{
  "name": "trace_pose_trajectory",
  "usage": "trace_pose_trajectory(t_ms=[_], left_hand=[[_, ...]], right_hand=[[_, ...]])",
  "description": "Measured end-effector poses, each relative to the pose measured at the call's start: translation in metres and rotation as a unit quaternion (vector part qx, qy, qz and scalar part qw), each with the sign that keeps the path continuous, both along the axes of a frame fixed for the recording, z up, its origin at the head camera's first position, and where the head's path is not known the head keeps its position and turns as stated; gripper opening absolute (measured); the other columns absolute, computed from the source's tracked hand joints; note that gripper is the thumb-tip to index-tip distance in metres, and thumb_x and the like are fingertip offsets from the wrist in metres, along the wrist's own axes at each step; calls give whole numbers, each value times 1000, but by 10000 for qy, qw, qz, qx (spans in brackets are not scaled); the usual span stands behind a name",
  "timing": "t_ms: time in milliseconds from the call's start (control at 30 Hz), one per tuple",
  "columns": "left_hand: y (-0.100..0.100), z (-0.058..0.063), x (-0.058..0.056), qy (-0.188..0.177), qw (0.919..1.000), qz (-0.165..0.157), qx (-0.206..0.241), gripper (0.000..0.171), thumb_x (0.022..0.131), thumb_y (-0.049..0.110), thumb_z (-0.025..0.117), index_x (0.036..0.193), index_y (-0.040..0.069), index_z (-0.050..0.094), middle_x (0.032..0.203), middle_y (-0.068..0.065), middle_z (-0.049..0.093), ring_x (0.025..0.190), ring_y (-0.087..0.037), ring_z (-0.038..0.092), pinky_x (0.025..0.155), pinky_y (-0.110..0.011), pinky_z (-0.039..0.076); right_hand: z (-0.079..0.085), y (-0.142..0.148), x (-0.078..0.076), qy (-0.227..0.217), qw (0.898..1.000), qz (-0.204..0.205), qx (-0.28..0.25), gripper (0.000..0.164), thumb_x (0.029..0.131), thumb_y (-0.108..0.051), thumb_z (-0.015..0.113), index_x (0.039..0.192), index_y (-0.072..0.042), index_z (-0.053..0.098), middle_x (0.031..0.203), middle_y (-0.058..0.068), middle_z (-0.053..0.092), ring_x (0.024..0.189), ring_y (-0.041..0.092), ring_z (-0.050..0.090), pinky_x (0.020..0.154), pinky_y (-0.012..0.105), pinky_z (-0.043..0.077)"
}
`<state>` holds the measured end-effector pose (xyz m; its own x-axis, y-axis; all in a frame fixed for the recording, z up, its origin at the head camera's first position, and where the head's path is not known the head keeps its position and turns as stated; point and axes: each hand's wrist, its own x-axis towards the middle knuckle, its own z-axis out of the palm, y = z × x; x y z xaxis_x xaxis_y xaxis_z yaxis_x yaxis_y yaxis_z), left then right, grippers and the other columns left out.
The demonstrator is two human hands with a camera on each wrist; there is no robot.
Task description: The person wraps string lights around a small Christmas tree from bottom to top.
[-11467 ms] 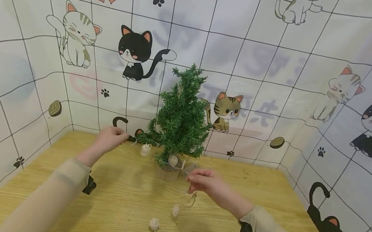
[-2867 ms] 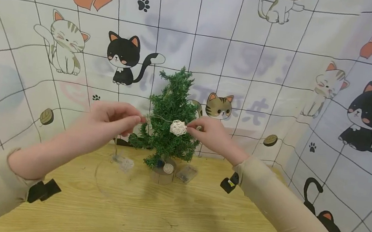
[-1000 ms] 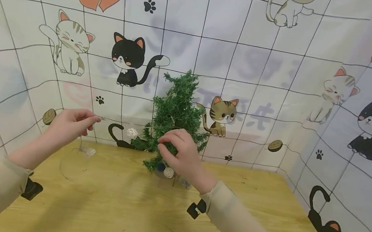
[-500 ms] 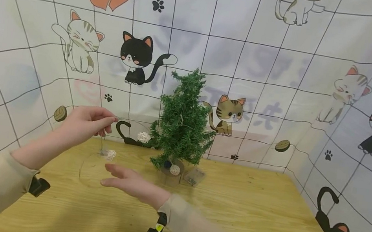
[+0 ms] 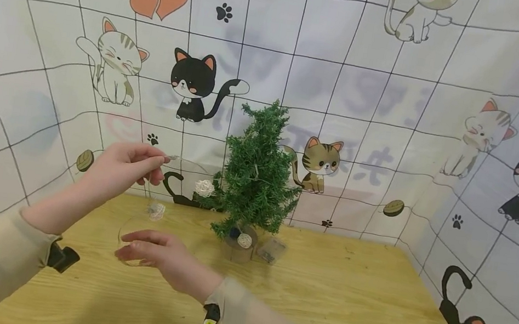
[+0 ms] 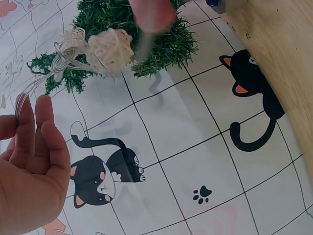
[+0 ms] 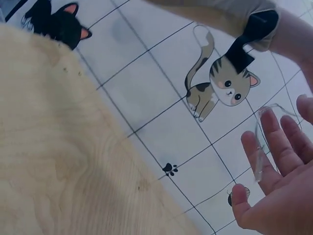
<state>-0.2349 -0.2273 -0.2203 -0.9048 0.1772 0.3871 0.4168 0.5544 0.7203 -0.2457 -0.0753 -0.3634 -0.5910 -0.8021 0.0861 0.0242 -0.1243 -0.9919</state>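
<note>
My left hand (image 5: 124, 168) pinches the thin clear wire of a string light (image 6: 36, 90) between thumb and fingertips, left of a small green artificial tree (image 5: 260, 173). One white woven ball (image 5: 204, 188) hangs between that hand and the tree; a second woven ball (image 5: 157, 211) dangles below the hand. My right hand (image 5: 163, 259) is lower, above the table, its fingers spread and slightly bent. A loose loop of wire (image 7: 259, 142) lies across those fingers in the right wrist view. Another woven ball (image 5: 244, 241) sits against the tree's base (image 5: 238, 253).
A clear battery box (image 5: 272, 250) lies on the wooden table (image 5: 344, 307), right of the tree's base. Behind the table and along both sides hangs a white cloth (image 5: 278, 32) printed with cats and a grid.
The right hand has left the tree's front and moved down and left to the dangling wire. The left hand keeps its pinch. Earlier, balls lay at the table's front; now they hang at left.
</note>
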Motion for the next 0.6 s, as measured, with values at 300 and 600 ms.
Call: trace_pose_trajectory(t_ms=[300, 600], left_hand=[[-3, -12, -12, 19, 9989, 33, 462, 32, 101, 29, 53, 112, 0, 65, 81, -6, 68, 75, -14, 62, 67, -25, 52], [-11, -25, -15, 90, 9975, 407, 575, 34, 101, 28, 52, 116, -1, 63, 84, -4, 69, 77, -10, 63, 67, -27, 52]], right_hand=[[9, 4, 2, -1085, 9938, -155, -211, 38, 98, -10, 52, 130, 10, 53, 83, -5, 68, 78, 9, 63, 81, 30, 48], [26, 20, 1, -1019, 9944, 26, 272, 35, 98, -4, 52, 126, 17, 53, 77, -2, 66, 72, 11, 63, 77, 31, 51]])
